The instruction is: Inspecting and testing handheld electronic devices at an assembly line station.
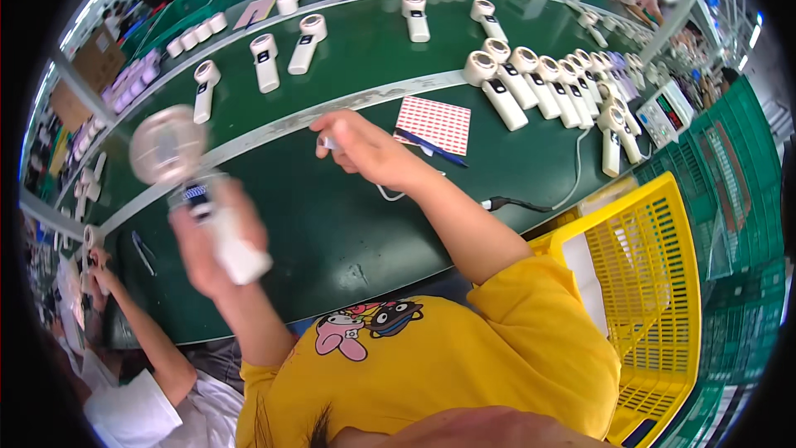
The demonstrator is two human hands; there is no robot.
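Observation:
My left hand (197,249) is wrapped round the handle of a white handheld fan (242,253). The fan has a round head and a lit dark display; both hand and fan are smeared by motion. To the right, my right hand (373,149) hovers over the green table with its fingers curled on a small white cable end (330,143). Part of a white cable (388,194) shows below that wrist. Beyond the hand lies a sheet of red-and-white stickers (435,120) with a blue pen (431,148) across its lower edge.
Several white fans (543,87) stand grouped at the right, with others spaced along the far strip. A power supply (663,114) sits behind them. A yellow basket (655,282) is at my right. Tweezers (143,250) lie left, near a co-worker's arm (145,323).

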